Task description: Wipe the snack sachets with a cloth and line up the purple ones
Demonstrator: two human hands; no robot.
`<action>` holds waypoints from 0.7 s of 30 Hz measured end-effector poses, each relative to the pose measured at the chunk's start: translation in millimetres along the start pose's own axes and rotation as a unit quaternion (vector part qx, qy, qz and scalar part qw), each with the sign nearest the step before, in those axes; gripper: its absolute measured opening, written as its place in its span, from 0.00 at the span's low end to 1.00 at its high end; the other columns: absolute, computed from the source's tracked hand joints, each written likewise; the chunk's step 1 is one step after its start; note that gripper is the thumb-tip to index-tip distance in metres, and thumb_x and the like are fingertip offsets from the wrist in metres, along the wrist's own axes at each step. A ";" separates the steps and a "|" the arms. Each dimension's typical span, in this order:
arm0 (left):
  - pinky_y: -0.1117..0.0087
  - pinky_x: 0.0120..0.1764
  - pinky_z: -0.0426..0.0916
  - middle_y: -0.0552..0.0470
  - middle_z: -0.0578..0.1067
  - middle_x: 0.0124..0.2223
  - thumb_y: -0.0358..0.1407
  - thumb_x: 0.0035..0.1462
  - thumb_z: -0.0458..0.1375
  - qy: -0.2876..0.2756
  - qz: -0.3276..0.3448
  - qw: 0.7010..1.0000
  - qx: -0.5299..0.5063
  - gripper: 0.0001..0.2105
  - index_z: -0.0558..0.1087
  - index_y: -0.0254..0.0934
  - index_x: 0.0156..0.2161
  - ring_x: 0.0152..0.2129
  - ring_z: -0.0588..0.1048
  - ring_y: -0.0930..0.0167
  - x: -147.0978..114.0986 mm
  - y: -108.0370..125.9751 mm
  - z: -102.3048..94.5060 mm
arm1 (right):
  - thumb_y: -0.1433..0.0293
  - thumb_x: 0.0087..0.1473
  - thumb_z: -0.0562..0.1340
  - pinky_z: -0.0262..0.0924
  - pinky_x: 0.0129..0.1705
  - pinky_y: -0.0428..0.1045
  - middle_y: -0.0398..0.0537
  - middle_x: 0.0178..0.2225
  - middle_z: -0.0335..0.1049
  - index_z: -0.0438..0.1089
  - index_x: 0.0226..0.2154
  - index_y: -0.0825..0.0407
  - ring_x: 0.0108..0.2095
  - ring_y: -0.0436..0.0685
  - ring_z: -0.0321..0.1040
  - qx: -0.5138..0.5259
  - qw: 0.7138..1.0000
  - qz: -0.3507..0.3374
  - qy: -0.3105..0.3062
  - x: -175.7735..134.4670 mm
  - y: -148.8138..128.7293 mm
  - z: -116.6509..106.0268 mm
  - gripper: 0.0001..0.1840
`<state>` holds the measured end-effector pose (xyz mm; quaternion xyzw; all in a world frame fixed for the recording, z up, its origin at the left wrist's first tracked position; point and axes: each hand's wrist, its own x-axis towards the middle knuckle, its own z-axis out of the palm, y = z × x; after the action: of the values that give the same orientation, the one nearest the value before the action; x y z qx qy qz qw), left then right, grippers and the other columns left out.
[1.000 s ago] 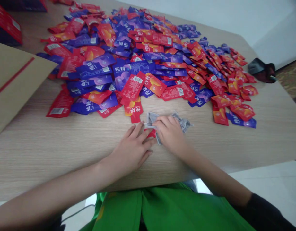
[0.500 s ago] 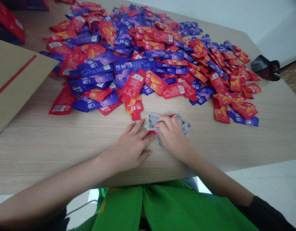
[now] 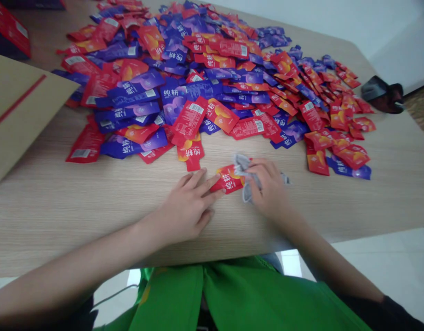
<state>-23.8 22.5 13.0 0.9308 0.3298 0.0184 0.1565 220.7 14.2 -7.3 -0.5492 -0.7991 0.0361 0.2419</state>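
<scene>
A red and orange pouch lies flat on the wooden table near the front edge, white characters facing up. The fingers of my left hand are spread, and the tips of two rest on the pouch's left end. My right hand, slightly blurred, is closed around a crumpled grey cloth. That cloth covers the right end of the pouch. Just beyond my left fingertips, another red pouch sticks out from the front of a big heap of red and purple pouches.
A cardboard box flap with a red stripe juts over the table at the left. Behind it is a red box. Sunglasses lie at the right edge. The table ends at my green apron.
My right hand has slid the cloth rightward, uncovering the printed face of the pouch. My left hand has stayed nearly in place, its fingertips on the pouch's left end.
</scene>
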 end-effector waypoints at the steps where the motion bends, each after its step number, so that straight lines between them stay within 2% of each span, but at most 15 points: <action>1: 0.47 0.61 0.53 0.48 0.61 0.66 0.37 0.58 0.55 0.002 -0.001 1.000 0.003 0.25 0.65 0.43 0.62 0.64 0.54 0.50 0.4 0.6 -0.1 | 0.73 0.61 0.54 0.56 0.45 0.57 0.53 0.44 0.69 0.68 0.38 0.50 0.44 0.62 0.62 -0.002 0.999 -0.026 -0.027 0.1 -8.9 3.0 0.08; 4: 0.48 0.60 0.54 0.47 0.61 0.66 0.35 0.56 0.56 -0.001 -0.001 1.000 0.013 0.27 0.66 0.41 0.62 0.63 0.55 0.50 1.0 1.9 -0.4 | 0.74 0.59 0.56 0.56 0.45 0.57 0.51 0.45 0.70 0.70 0.37 0.49 0.43 0.62 0.62 -0.036 0.995 -0.038 -0.089 -1.7 -14.1 8.2 0.08; 9: 0.48 0.59 0.56 0.45 0.59 0.67 0.34 0.49 0.60 -0.016 -0.003 1.000 0.022 0.33 0.65 0.39 0.62 0.63 0.56 0.49 1.6 1.6 -2.0 | 0.74 0.57 0.56 0.57 0.45 0.59 0.54 0.43 0.69 0.69 0.36 0.51 0.43 0.64 0.62 -0.074 0.993 0.056 -0.071 -5.6 35.5 -6.6 0.07; 11: 0.47 0.59 0.56 0.45 0.60 0.67 0.33 0.48 0.60 -0.013 -0.002 1.000 0.024 0.33 0.65 0.39 0.62 0.62 0.56 0.49 2.6 0.5 -2.5 | 0.74 0.57 0.56 0.58 0.45 0.59 0.55 0.42 0.69 0.69 0.36 0.50 0.43 0.65 0.63 -0.069 0.993 0.074 -0.052 -3.5 45.3 -12.7 0.07; 14: 0.47 0.59 0.56 0.45 0.62 0.65 0.34 0.51 0.58 0.002 0.012 1.000 0.023 0.29 0.67 0.39 0.60 0.61 0.58 0.50 5.7 0.0 -2.6 | 0.72 0.59 0.55 0.59 0.47 0.59 0.54 0.44 0.68 0.68 0.39 0.50 0.45 0.64 0.63 -0.022 0.998 0.062 0.003 3.6 33.1 -10.3 0.07; 17: 0.50 0.59 0.57 0.42 0.65 0.63 0.33 0.54 0.56 0.016 0.044 0.999 0.021 0.25 0.69 0.37 0.59 0.59 0.61 0.54 8.2 2.7 -2.6 | 0.73 0.60 0.54 0.57 0.49 0.59 0.53 0.49 0.68 0.69 0.43 0.48 0.48 0.64 0.62 -0.001 1.000 0.025 -0.019 12.8 14.6 2.6 0.11; 19: 0.51 0.59 0.57 0.40 0.66 0.61 0.33 0.54 0.56 0.023 0.050 0.998 0.023 0.24 0.70 0.35 0.58 0.57 0.63 0.55 8.9 4.8 -4.4 | 0.73 0.59 0.54 0.57 0.49 0.60 0.54 0.50 0.68 0.69 0.45 0.49 0.48 0.65 0.62 -0.022 0.998 0.047 -0.036 17.9 15.5 9.2 0.13; 21: 0.50 0.57 0.60 0.39 0.68 0.60 0.33 0.54 0.56 0.020 0.048 0.998 0.023 0.22 0.71 0.34 0.56 0.55 0.65 0.55 11.4 4.2 -9.5 | 0.73 0.59 0.54 0.57 0.48 0.61 0.56 0.48 0.69 0.69 0.45 0.50 0.46 0.66 0.63 -0.030 0.995 0.093 -0.020 20.6 27.8 8.9 0.13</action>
<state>-13.7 29.1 22.5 0.9482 0.2885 0.0366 0.1276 235.0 45.4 -17.0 -0.6277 -0.7496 0.0450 0.2051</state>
